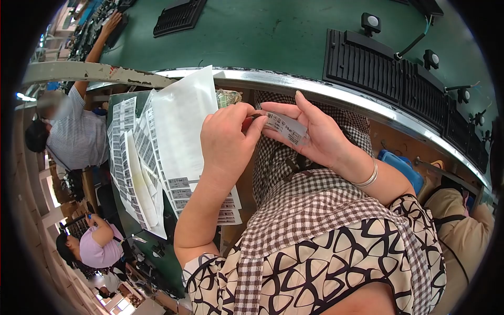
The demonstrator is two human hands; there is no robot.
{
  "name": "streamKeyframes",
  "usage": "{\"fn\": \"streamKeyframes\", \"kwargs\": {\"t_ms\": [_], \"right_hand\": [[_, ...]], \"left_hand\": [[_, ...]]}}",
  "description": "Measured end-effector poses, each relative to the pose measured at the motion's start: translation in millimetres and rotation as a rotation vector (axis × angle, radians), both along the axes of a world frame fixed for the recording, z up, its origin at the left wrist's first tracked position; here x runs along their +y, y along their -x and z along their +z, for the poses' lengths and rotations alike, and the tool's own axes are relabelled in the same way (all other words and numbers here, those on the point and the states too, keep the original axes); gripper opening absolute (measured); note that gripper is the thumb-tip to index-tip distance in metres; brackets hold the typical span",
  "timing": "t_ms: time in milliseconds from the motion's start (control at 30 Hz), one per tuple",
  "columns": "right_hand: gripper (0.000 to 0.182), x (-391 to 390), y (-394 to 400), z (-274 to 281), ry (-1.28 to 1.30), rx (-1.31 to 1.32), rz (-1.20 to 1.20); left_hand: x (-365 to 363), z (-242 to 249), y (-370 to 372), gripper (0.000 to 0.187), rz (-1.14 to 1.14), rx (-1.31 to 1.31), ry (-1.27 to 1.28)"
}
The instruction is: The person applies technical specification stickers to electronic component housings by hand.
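A small grey printed label [286, 127] is between my two hands, above my checked apron. My left hand [228, 140] has its thumb and fingers pinched together at the label's left end, around something small, red and dark that is mostly hidden. My right hand [323, 134] holds the label against its palm and fingers, with the thumb raised. Beside my left forearm lie sheets of printed labels [123, 152] and a large, mostly blank backing sheet [184, 126].
Black ribbed lamp housings [362, 65] with attached sensors [371, 22] lie along the green bench [252, 37], behind its metal edge [294, 81]. Another housing [178, 18] lies further back. Co-workers [79, 128] are at the left; another person [454, 210] is at the right.
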State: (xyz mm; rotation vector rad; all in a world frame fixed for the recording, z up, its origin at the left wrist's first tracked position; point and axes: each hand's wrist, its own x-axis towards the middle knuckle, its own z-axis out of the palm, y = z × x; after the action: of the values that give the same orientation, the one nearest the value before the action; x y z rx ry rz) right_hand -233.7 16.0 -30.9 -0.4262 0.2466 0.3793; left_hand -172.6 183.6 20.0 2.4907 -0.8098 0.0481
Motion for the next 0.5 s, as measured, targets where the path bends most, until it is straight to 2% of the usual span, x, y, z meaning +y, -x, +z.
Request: {"fn": "streamKeyframes", "kwargs": {"t_ms": [200,300,400,467,500], "right_hand": [[0.06,0,2,1,-0.034,-0.021,0.007],[0.062,-1,2,2,0.007,-0.043,0.015],[0.063,-7,2,7,0.149,-0.109,0.042],[0.062,-17,3,8,0.371,-0.198,-0.04],[0.055,-33,7,6,0.6,-0.238,-0.059]], "left_hand": [[1,0,1,0.017,-0.001,-0.05,-0.039],[-2,0,4,0.017,0.028,-0.092,0.026],[4,-5,0,0.014,0.015,0.014,0.027],[5,-10,-7,0.011,0.127,0.172,0.255],[7,-11,-11,0.01,0.181,0.25,0.37]]}}
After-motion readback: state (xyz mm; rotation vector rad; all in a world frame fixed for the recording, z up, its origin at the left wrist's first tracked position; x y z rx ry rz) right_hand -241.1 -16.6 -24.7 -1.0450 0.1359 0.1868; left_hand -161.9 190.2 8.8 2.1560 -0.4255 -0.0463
